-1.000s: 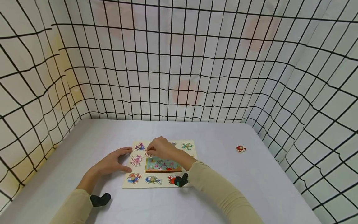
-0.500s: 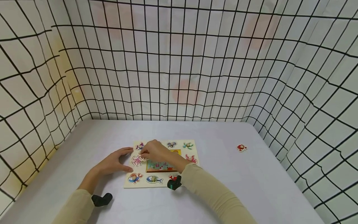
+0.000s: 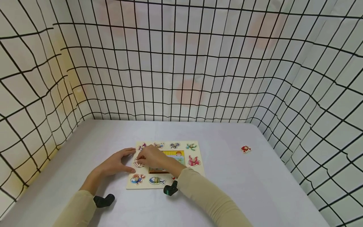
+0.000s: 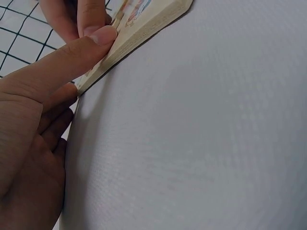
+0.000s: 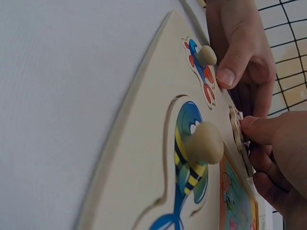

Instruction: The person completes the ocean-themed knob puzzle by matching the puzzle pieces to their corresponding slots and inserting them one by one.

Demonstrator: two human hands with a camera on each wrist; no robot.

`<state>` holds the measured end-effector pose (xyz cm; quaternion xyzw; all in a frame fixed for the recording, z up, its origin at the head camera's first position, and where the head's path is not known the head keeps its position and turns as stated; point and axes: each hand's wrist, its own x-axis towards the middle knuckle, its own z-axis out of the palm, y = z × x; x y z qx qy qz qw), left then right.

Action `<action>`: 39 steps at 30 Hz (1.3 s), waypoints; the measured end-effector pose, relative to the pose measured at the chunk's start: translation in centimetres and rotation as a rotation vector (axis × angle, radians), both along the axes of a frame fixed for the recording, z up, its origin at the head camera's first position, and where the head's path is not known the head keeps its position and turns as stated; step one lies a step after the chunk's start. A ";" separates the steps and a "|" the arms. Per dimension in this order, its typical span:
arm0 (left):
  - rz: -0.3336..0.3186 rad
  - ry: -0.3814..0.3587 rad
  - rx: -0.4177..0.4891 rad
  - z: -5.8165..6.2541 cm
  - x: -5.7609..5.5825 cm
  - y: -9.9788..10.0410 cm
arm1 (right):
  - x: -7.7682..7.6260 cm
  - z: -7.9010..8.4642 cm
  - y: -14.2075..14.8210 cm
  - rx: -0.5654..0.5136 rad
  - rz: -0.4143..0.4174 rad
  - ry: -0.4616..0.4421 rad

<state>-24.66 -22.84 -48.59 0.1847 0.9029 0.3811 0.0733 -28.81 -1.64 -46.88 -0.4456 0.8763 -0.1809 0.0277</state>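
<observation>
A wooden knob puzzle board [image 3: 144,186] with sea-animal pictures lies on the white table. My right hand [image 3: 151,157] is over its left side, at the octopus spot [image 3: 138,163]. Thumb and fingers pinch a thin wooden puzzle piece [image 5: 236,128], seen edge-on in the right wrist view; its picture is mostly hidden. My left hand [image 3: 114,164] rests against the board's left edge, thumb and fingers spread apart. In the left wrist view its thumb [image 4: 103,36] touches the board's rim. Below the right hand sit a blue-and-red piece [image 3: 137,179] and a fish piece [image 3: 157,180].
A red crab piece [image 3: 245,149] lies alone on the table to the right. Along the board's top and right are more pieces, among them a turtle [image 3: 191,146] and a pink starfish [image 3: 194,160]. White walls with black netting [image 3: 181,75] enclose the table.
My right hand has moved left and slightly nearer, from the board's upper middle to the octopus spot, holding the puzzle piece. My left hand has stayed at the board's edge.
</observation>
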 end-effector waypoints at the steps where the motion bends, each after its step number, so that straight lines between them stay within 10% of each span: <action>1: 0.000 -0.003 0.003 0.0 0.0 0.0 | 0.0 -0.1 -0.1 0.000 -0.001 0.005; 39: 0.024 -0.013 -0.019 -0.2 -0.1 0.3 | -0.9 0.0 3.8 0.054 -0.077 0.013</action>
